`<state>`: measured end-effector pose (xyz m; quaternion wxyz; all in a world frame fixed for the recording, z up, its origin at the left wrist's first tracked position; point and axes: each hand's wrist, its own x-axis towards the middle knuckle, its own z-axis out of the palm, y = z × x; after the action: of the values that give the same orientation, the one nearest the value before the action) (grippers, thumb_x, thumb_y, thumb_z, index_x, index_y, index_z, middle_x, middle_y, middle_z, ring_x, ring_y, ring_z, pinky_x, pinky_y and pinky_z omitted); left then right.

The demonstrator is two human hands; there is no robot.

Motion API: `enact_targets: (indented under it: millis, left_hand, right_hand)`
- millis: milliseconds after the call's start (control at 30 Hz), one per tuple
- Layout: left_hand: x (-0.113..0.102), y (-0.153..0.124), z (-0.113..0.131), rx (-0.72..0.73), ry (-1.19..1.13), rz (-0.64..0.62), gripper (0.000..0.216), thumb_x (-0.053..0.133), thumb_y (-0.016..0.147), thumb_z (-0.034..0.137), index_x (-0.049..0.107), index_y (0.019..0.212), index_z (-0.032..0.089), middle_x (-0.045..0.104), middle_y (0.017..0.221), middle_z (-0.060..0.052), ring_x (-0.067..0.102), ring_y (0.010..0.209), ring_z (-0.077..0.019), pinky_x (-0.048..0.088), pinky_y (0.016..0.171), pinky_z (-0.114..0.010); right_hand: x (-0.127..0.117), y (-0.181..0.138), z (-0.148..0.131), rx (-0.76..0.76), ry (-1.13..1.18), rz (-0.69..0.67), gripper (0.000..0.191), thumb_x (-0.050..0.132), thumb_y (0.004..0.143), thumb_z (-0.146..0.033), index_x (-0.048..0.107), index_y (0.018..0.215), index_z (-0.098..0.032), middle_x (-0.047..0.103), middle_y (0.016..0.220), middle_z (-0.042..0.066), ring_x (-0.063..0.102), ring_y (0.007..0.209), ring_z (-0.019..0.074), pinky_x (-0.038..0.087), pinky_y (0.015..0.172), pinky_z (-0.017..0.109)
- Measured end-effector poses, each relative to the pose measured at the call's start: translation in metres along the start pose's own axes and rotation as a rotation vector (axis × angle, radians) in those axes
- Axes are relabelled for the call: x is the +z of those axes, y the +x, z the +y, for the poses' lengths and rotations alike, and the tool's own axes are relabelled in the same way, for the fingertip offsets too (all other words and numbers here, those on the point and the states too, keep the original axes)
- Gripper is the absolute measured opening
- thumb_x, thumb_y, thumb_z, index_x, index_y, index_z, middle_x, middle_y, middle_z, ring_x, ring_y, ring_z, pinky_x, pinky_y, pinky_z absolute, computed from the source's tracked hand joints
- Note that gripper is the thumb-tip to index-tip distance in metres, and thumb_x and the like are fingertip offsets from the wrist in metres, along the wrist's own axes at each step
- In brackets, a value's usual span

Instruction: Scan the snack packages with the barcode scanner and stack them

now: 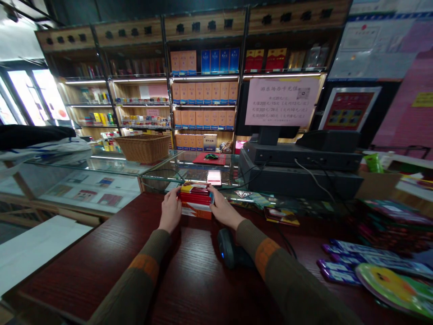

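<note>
A small open-fronted box (197,211), orange and white, stands on the dark wooden counter, with red flat packets (194,197) stacked in it. My left hand (170,211) grips its left side and my right hand (223,209) its right side. On top lies a packet with yellow and dark red print. The fingertips behind the box are partly hidden. A black barcode scanner (227,249) rests below my right wrist. Right of that hand, a flat yellow and brown packet (281,216) lies on the counter.
Behind the box are a glass display case (162,174), a phone (214,177), a mouse (211,156) and a wicker basket (145,148). A cash register (301,167) stands at right. Purple packets (338,271) and a yellow round package (389,284) lie at the near right.
</note>
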<state>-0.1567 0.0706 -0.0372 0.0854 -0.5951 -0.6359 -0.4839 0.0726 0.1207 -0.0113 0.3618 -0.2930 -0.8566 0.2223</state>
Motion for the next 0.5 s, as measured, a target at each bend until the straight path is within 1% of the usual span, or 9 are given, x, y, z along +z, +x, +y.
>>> enact_targets:
  millis: [133, 300, 400, 500]
  left_hand:
    - [0.0, 0.0, -0.001, 0.021, 0.002, 0.0, 0.047, 0.041, 0.089, 0.016, 0.054, 0.135, 0.016, 0.062, 0.132, -0.015, 0.054, 0.126, -0.0295, 0.047, 0.106, -0.053]
    - [-0.002, -0.003, 0.0, 0.048, 0.013, 0.033, 0.053, 0.042, 0.087, 0.013, 0.051, 0.139, 0.017, 0.06, 0.136, -0.015, 0.054, 0.127, -0.0294, 0.047, 0.107, -0.052]
    - [-0.005, -0.004, 0.007, 0.078, 0.011, 0.08, 0.053, 0.044, 0.086, 0.013, 0.051, 0.139, 0.018, 0.061, 0.135, -0.014, 0.055, 0.126, -0.0296, 0.045, 0.108, -0.053]
    - [-0.01, -0.005, 0.02, 0.119, 0.014, 0.127, 0.052, 0.044, 0.086, 0.011, 0.053, 0.136, 0.019, 0.062, 0.133, -0.013, 0.055, 0.126, -0.0286, 0.044, 0.109, -0.051]
  right_hand:
    - [0.0, 0.0, 0.001, -0.017, 0.012, 0.027, 0.073, 0.043, 0.078, -0.002, 0.037, 0.149, -0.014, 0.034, 0.161, 0.017, 0.03, 0.151, 0.0221, 0.022, 0.126, 0.048]
    - [-0.003, -0.005, 0.005, -0.021, 0.037, 0.064, 0.074, 0.043, 0.078, -0.002, 0.037, 0.15, -0.015, 0.04, 0.158, 0.016, 0.035, 0.148, 0.0215, 0.023, 0.126, 0.048]
    - [-0.007, -0.011, 0.008, -0.02, 0.024, 0.071, 0.073, 0.042, 0.078, -0.002, 0.038, 0.15, -0.015, 0.041, 0.157, 0.015, 0.034, 0.149, 0.0212, 0.023, 0.126, 0.048]
    - [-0.012, -0.02, 0.011, 0.002, 0.011, 0.078, 0.074, 0.041, 0.076, -0.001, 0.039, 0.149, -0.014, 0.039, 0.158, 0.014, 0.033, 0.149, 0.0209, 0.023, 0.127, 0.048]
